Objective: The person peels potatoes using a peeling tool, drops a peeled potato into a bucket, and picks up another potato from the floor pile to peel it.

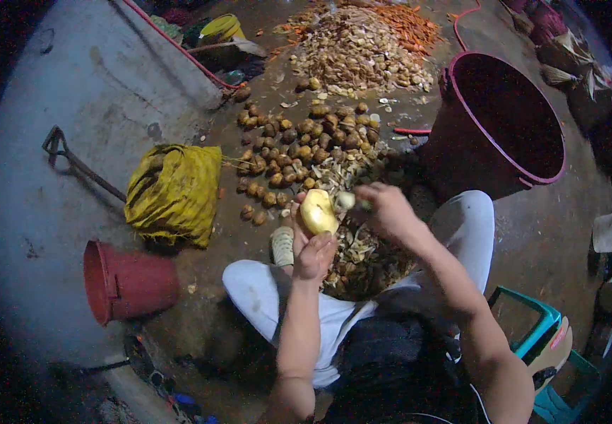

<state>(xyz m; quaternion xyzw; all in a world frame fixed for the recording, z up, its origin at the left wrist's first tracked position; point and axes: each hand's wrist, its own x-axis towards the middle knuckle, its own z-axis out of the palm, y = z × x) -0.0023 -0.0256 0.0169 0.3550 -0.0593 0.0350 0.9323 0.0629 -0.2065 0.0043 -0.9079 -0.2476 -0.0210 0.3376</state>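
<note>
My left hand (pixel 313 258) holds a large peeled yellow potato (pixel 318 213), gripped from below in front of my knees. To the right of it, my right hand (pixel 389 212) is closed, its fingers curled and blurred by motion. A small pale piece (pixel 346 201) shows between the potato and my right fingers; what the right hand grips is too blurred to make out. Beyond my hands, several unpeeled brown potatoes (pixel 320 134) lie on the floor. Below the right hand is a heap of peelings (pixel 359 258) between my legs.
A tall dark red bin (pixel 454 134) stands at right, a red bucket (pixel 140 283) at left. Near the wall sits a yellow woven sack (pixel 179 194). Farther back lie a pale heap of peelings (pixel 355 53) and orange pieces (pixel 412 32). A green stool (pixel 542 328) is at lower right.
</note>
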